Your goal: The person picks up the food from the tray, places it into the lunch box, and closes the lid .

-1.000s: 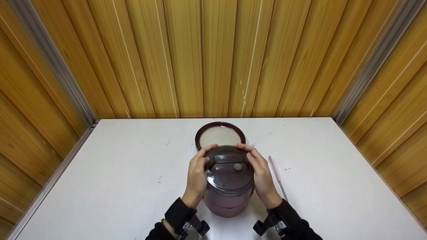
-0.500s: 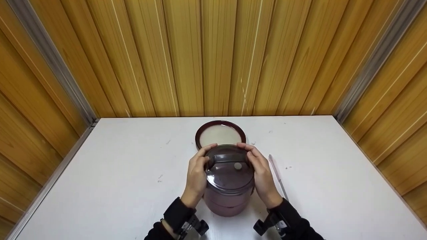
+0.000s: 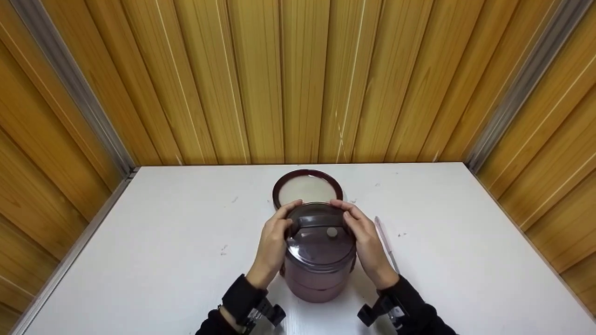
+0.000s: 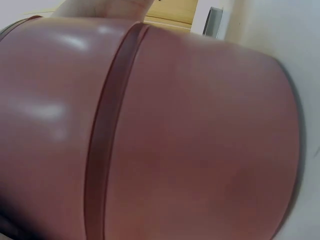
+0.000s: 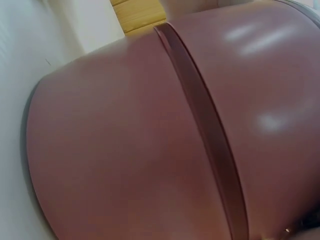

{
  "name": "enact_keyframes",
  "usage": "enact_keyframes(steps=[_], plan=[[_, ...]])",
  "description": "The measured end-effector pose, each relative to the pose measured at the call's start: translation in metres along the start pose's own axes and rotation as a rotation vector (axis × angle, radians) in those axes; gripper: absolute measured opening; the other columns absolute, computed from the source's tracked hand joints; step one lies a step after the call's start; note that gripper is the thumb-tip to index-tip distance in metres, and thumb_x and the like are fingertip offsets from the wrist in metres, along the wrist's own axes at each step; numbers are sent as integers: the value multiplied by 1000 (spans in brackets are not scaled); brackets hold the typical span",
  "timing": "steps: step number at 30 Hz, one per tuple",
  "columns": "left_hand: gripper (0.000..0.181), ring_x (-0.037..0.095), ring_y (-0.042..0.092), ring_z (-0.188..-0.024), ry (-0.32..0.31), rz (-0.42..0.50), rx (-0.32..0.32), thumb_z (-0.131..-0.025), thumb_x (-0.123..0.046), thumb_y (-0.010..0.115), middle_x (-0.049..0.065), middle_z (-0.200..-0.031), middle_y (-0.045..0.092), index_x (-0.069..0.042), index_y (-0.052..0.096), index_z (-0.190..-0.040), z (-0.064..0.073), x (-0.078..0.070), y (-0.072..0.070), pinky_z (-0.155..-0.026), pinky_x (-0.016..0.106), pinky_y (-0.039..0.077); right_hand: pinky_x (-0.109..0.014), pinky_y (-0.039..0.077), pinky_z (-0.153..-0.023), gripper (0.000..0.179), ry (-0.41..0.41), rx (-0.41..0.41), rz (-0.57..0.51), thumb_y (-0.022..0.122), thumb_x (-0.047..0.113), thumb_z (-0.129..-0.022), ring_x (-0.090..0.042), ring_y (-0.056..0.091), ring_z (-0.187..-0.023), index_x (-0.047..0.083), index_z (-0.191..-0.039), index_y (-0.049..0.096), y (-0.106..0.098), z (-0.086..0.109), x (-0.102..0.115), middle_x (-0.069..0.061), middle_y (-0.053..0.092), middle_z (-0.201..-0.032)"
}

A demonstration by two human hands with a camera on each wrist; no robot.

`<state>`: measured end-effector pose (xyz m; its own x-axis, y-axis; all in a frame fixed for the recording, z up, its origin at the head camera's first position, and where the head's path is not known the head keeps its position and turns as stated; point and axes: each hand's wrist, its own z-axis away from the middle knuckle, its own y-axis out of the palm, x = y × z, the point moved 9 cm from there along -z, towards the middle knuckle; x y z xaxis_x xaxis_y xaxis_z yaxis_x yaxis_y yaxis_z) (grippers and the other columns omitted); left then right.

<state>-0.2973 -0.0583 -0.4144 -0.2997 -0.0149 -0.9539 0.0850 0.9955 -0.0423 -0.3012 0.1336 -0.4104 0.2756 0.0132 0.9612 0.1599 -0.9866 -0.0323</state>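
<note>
A round pink lunch box [image 3: 319, 281] stands upright on the white table, with a dark see-through lid [image 3: 321, 246] on top. The lid has a wide handle and a small pale round button. From the left side, my left hand [image 3: 271, 244] grips the lid's edge, fingers reaching to its far rim. My right hand [image 3: 368, 244] holds the opposite side the same way. Both wrist views are filled by the pink wall [image 4: 200, 135], crossed by a darker band [image 5: 200, 110]; part of each hand shows at the top edge.
Behind the lunch box is a round plate [image 3: 276, 188] with a dark red rim and a cream middle, its near edge hidden by the lid. Right of my right hand lies a thin utensil [image 3: 383, 235] with a pink handle and metal shaft. Wood-patterned panels [image 3: 300, 93] enclose the table.
Both wrists have shifted slightly outward, the left one to the left and the right one to the right. The hands keep their hold on the lid, and the lunch box stays in place.
</note>
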Motion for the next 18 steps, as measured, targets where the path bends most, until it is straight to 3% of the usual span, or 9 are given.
enact_keyframes(steps=[11, 18], plan=[[49, 35, 57, -153, 24, -195, 36, -114, -21, 39, 15, -156, 67, -7, 62, -155, -6, -3, -9, -131, 59, 39, -16, 46, -117, 44, 24, -1, 129, 40, 18, -119, -3, 61, -142, 2, -155, 60, -19, -1, 2, -16, 64, -159], [50, 40, 61, -147, 24, -327, 24, -119, -32, 41, 19, -157, 65, -7, 58, -158, -15, -4, -30, -129, 61, 42, -19, 38, -124, 44, 3, 16, 338, 42, 20, -120, -28, 56, -154, 3, -157, 58, -40, -10, 5, -13, 64, -160]])
